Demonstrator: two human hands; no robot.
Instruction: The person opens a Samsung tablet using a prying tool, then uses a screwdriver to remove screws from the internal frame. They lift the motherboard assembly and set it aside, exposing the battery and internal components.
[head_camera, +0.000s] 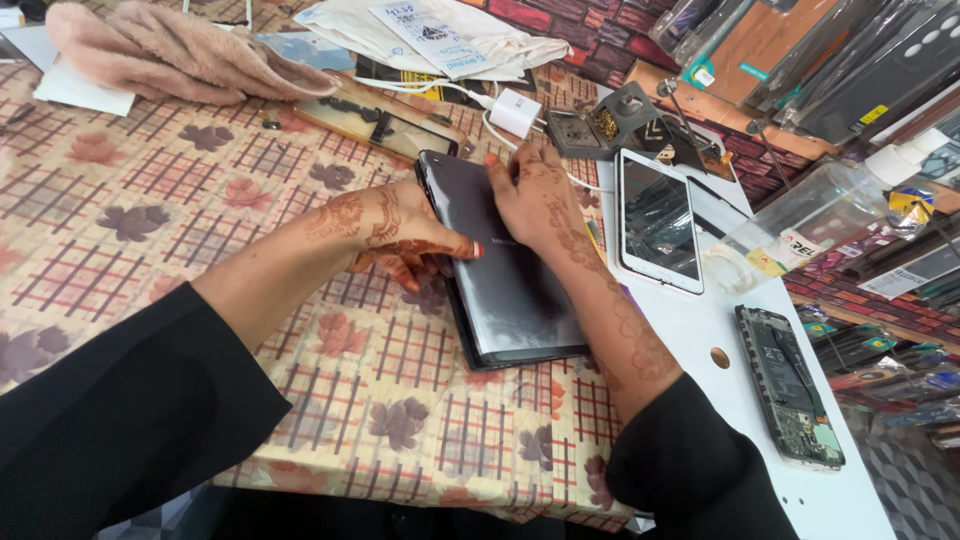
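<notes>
We see a dark grey tablet (505, 270) lying back-up on the counter (150, 230), its glossy rear panel smudged and catching the light, its long side running away from us over the leaf-patterned checked cloth. Our left hand (400, 235) presses against the tablet's left edge, thumb laid across the back and fingers curled under the side, so it grips that edge. Our right hand (540, 195) lies flat with fingers spread on the upper part of the back, pressing down without closing around anything. Just to the right, on a white board (740, 410), lies a white smartphone (657, 220) face up, and nearer the board's lower end a stripped phone frame (790, 385) with its circuitry showing. Beyond the tablet sit a white charger plug (515, 110) with its cable, an opened device (385, 125) and a small dark tool stand (620, 120). A pink towel (170, 55) lies at the far left, well apart. Packaged phone covers (800, 50) crowd the right edge.
</notes>
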